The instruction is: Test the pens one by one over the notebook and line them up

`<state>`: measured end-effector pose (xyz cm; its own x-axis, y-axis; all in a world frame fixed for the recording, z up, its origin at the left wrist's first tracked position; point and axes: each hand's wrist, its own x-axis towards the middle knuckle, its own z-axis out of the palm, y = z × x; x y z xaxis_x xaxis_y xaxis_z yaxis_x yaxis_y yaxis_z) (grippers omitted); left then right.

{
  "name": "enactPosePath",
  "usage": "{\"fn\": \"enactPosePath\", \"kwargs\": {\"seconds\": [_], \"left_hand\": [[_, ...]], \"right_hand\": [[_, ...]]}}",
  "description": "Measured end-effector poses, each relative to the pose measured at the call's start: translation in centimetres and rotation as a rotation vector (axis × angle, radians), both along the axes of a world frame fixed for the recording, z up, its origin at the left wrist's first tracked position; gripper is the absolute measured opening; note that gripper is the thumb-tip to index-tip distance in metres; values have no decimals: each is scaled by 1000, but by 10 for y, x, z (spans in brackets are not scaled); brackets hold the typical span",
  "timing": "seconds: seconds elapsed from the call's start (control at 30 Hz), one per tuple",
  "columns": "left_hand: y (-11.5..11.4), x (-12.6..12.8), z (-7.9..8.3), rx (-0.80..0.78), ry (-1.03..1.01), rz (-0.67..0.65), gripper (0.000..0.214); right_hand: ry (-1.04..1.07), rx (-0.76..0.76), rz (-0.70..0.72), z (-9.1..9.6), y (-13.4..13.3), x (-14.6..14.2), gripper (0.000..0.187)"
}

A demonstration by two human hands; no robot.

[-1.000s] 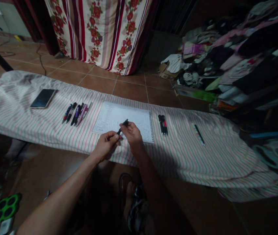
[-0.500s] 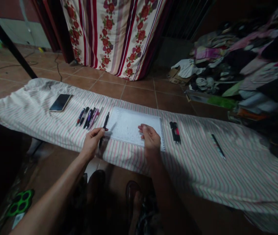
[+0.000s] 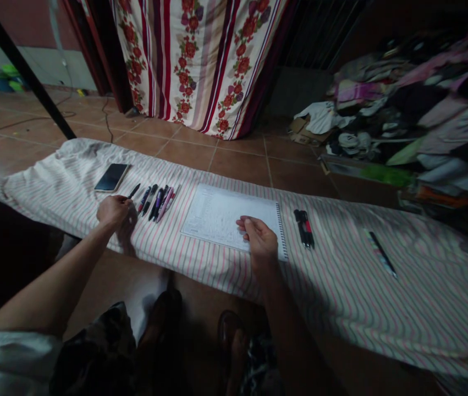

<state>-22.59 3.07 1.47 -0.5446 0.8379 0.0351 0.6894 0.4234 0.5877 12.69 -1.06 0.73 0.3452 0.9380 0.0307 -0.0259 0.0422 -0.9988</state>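
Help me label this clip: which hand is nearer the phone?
Left. The left hand, holding a black pen, is just this side of the phone; the right hand is farther right, over the notebook.

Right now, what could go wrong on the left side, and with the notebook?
The left hand holds a dark pen close to the grouped pens; a sideways brush could knock them out of line.

The phone lies just beyond that hand, so a reach forward might nudge it.

The right hand is over the notebook; contact isn't clear, but pressing could shift it.
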Motion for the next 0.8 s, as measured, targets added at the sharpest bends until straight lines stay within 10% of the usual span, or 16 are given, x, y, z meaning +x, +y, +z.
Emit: {"fn": "enactPosePath", "kwargs": {"seconds": [0.3, 0.57, 0.8], "left_hand": [[-5, 21, 9, -6, 351, 73, 38], [0, 63, 2, -39, 392, -249, 33], [14, 66, 3, -199, 353, -229, 29]], "right_hand": [[-23, 2, 22, 0, -3, 2, 34], [-10, -33, 69, 1, -2, -1, 33], [9, -38, 68, -2, -2, 0, 32]]}}
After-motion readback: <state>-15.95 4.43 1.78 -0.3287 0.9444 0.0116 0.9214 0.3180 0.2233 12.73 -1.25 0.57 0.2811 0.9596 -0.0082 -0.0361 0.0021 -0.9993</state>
